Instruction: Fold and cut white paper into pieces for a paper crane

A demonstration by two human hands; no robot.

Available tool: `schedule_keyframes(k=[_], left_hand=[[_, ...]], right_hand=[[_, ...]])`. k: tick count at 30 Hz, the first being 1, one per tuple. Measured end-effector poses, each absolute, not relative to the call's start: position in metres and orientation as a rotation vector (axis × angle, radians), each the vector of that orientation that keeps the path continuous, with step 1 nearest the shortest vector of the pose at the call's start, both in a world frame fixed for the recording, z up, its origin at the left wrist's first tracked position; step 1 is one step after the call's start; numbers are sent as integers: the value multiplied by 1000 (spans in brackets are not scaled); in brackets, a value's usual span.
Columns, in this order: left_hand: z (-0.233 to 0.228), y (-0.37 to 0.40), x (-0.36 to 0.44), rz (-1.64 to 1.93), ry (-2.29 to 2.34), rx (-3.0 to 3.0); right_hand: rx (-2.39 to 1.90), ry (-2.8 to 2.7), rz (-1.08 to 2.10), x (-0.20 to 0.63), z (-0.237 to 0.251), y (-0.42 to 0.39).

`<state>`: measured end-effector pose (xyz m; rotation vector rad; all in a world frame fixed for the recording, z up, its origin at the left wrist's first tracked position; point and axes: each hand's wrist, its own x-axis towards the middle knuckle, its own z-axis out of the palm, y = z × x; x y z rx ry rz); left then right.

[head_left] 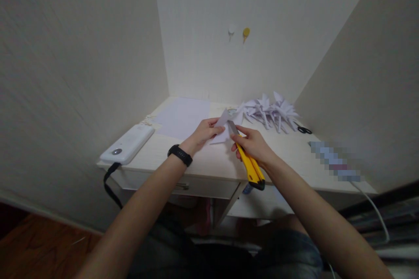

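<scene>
My left hand (205, 132), with a black band on its wrist, pinches a folded piece of white paper (221, 137) just above the desk. My right hand (252, 143) is closed around a yellow utility knife (248, 161). Its metal blade points away from me and meets the paper near the fold. The knife's black end hangs over the desk's front edge. Exactly how deep the blade sits in the paper I cannot tell.
Folded white paper pieces (270, 111) are heaped at the back right, beside black scissors (304, 130). Flat white sheets (183, 115) lie at the back left. A white power bank (127, 144) with a black cable sits on the left. A blurred-out object (335, 161) lies at right.
</scene>
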<state>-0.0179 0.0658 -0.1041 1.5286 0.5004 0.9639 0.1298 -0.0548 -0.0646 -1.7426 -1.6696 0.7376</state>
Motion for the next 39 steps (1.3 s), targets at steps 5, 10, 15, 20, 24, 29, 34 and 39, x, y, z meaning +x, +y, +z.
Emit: schedule_keyframes(k=[5, 10, 15, 20, 24, 29, 34, 39], left_hand=[[-104, 67, -16, 1036, 579, 1468], [-104, 64, -15, 1012, 586, 1431], [-106, 64, -15, 1019, 562, 1372], [-111, 70, -16, 1047, 564, 1294], [-112, 70, -17, 1040, 571, 1259], [-108, 67, -18, 1001, 582, 1245], [-109, 67, -18, 937, 630, 1284], [-111, 68, -18, 913, 670, 1310]], right_hand=[[-2034, -2051, -183, 137, -65, -56], [-2043, -2111, -291, 140, -65, -55], [-1626, -1629, 869, 141, -65, -50], [-1485, -1468, 986, 163, -64, -60], [-1655, -1627, 698, 193, -68, -71], [-1915, -1746, 201, 244, -89, -62], [-1999, -1908, -205, 282, -109, -48], [-2039, -1996, -255, 292, -118, -44]])
